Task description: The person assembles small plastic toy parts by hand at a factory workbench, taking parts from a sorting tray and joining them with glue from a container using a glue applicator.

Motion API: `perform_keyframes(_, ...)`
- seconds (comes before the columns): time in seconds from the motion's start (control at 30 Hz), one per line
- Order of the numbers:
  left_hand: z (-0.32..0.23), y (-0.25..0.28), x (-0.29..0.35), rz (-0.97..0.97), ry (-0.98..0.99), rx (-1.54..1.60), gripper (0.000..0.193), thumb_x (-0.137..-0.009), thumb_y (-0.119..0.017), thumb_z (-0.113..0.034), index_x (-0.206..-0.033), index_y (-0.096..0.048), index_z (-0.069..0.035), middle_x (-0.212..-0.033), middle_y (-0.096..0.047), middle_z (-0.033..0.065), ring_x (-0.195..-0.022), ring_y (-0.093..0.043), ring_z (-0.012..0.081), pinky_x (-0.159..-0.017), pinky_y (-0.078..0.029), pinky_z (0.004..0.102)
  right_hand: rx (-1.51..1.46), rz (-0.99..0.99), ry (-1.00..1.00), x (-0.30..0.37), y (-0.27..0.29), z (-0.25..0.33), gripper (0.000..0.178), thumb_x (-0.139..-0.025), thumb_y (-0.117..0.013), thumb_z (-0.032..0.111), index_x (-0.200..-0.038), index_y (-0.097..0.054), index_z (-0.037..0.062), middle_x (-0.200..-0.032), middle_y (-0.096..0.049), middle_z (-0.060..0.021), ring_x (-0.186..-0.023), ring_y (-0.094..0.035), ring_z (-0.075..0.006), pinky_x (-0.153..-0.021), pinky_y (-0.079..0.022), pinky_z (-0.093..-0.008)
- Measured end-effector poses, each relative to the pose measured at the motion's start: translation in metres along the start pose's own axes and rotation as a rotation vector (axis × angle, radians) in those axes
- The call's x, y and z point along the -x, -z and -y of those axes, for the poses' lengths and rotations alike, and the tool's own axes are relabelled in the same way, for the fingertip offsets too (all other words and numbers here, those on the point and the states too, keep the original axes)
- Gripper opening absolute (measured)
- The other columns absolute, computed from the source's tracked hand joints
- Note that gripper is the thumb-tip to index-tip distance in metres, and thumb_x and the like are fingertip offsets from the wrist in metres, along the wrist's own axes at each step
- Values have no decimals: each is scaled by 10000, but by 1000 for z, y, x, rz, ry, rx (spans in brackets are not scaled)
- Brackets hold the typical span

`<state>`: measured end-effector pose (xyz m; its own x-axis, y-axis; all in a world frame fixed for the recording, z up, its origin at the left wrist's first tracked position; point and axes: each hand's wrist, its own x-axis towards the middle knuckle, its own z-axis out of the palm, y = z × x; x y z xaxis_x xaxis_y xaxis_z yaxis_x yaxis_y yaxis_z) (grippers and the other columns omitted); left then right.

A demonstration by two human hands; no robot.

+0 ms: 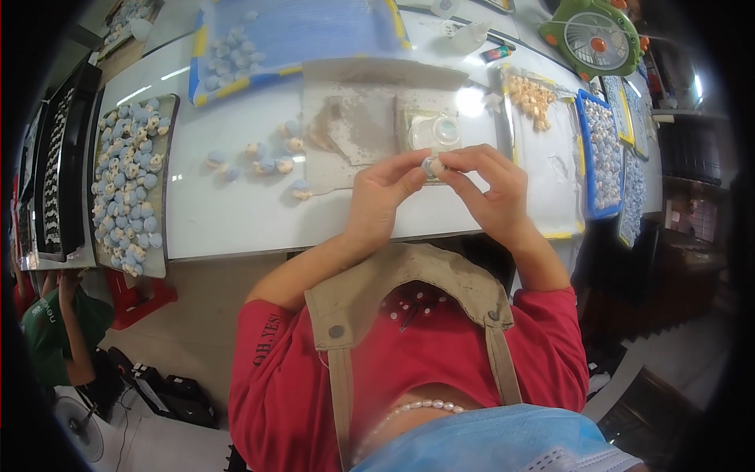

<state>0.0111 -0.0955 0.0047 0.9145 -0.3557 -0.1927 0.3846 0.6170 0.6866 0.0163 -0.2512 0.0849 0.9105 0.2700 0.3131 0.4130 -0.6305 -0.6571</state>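
A small blue and cream figurine [432, 166] is pinched between the fingertips of both hands over the near edge of the white table [236, 212]. My left hand [379, 197] grips it from the left, my right hand [486, 185] from the right. Several loose figurines of the same kind [263, 161] lie on the table to the left of my hands. A small clear lidded pot [440, 130] sits on a stained mat [354, 130] just beyond my fingers.
A grey tray full of blue figurines [130, 181] stands at the left. A blue mat with more pieces [267, 39] lies at the back. Trays of cream [532, 98] and blue pieces [604, 149] sit at the right, beside a green fan [594, 35]. Another person [59, 330] is at lower left.
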Motion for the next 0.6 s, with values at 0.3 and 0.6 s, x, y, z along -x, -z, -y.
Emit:
perform_keyframes(0.3,-9,0,2,6,-77,-71,306,-820,-651,-74,-1107,-598,17,-999,-643,57,-837,-558,86,-783,-452,224,25,48,5,-3,0,9,202,-725,-671,-61,-915,-652,5,-854,-643,-104,-750,-630,-195,-649,-505,-261)
perform_keyframes(0.6,-6,6,8,1,-37,-139,313,-856,-612,-101,-1142,-572,20,-1036,-629,80,-924,-573,117,-831,-462,249,66,20,217,-6,-5,6,234,-680,-725,14,-900,-650,38,-818,-620,-72,-692,-592,-196,-570,-481,-269)
